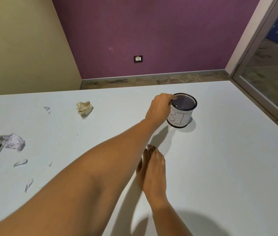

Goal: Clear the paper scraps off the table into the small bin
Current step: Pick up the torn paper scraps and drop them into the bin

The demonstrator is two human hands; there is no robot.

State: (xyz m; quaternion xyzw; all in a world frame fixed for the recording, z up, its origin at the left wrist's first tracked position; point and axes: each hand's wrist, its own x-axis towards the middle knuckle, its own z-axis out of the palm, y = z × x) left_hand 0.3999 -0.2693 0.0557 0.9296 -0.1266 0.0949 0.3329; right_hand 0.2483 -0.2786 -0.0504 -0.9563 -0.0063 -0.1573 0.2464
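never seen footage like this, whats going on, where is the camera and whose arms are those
There is no machine here. One camera worn on a person's head looks down at their own bare arms. The left hand reaches to the rim of a small mesh bin labelled BIN; whether it holds anything is hidden. The right hand lies flat on the pale table, holding nothing. Lying on the table's left side are a cream crumpled ball, a white crumpled ball and small torn scraps.
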